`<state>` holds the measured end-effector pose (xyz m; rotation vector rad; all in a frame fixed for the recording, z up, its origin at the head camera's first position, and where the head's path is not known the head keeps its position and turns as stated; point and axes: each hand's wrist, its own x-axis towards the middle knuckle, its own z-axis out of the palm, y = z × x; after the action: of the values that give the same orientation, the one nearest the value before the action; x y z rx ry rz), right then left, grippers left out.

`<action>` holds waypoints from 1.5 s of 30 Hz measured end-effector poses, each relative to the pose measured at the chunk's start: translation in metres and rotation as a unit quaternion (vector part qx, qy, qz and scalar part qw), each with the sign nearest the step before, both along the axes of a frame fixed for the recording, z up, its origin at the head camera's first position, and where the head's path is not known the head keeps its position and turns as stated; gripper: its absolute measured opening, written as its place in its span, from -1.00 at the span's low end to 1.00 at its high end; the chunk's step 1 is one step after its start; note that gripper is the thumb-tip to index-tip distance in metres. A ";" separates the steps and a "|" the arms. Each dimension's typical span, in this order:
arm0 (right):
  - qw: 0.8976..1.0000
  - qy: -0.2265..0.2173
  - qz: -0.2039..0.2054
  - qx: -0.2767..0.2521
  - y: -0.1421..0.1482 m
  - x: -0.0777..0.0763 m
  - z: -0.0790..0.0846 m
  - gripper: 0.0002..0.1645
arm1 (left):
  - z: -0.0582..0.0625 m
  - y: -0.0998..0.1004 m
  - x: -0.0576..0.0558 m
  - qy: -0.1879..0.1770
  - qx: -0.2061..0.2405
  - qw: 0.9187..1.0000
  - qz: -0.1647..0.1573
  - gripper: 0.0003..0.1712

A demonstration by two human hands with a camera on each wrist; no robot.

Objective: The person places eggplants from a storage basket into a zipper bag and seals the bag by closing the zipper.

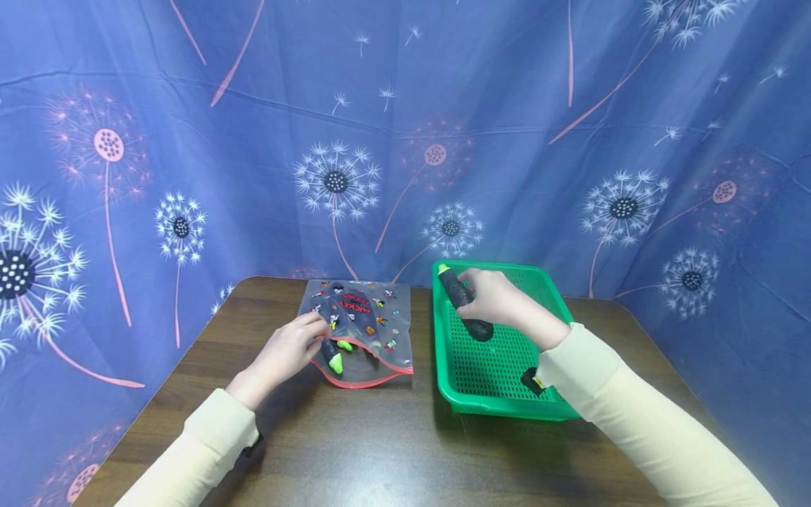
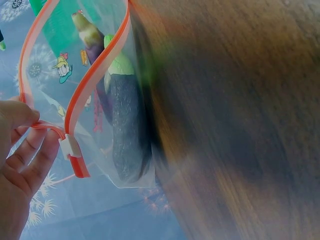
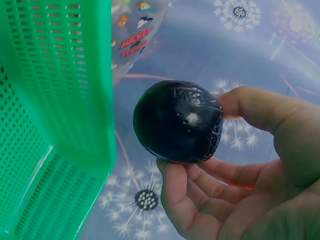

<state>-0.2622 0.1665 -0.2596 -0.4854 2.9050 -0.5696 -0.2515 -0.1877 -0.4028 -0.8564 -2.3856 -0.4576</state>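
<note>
My left hand [image 1: 288,350] pinches the red-edged rim of a clear zip bag [image 1: 398,325] near its white slider [image 2: 70,147]. The bag's mouth gapes toward me, and cartoon figures are printed on it. Inside lie a dark eggplant [image 2: 131,125] with a bright green cap and a purplish one [image 2: 90,36] beside it, partly covered by the bag's rim. My right hand [image 1: 497,299] grips another dark eggplant [image 1: 461,299] above the green basket [image 1: 507,406], thumb on one side and fingers on the other. Its green tip points away; its rounded dark end faces the right wrist camera.
The basket has perforated walls and floor and stands right of the bag on a brown wooden table [image 1: 355,443]. A blue cloth [image 1: 393,84] with dandelion prints hangs behind the table and along both sides.
</note>
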 end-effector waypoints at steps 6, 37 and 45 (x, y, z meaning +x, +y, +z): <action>1.000 -0.004 0.007 -0.029 -0.010 0.005 -0.004 -0.24 | -0.001 -0.001 -0.001 0.001 0.002 1.000 -0.003 -0.72; 0.991 0.019 0.082 -0.107 -0.050 0.030 -0.036 -0.35 | -0.001 0.000 -0.002 -0.007 0.005 1.000 0.008 -0.72; 0.988 0.007 0.097 -0.123 -0.060 0.035 -0.048 -0.33 | 0.001 0.001 -0.001 -0.014 0.006 1.000 0.006 -0.73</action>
<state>-0.2268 0.1068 -0.3073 -0.7964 2.7679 -0.9005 -0.2528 -0.1863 -0.4017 -0.8362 -2.4099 -0.4824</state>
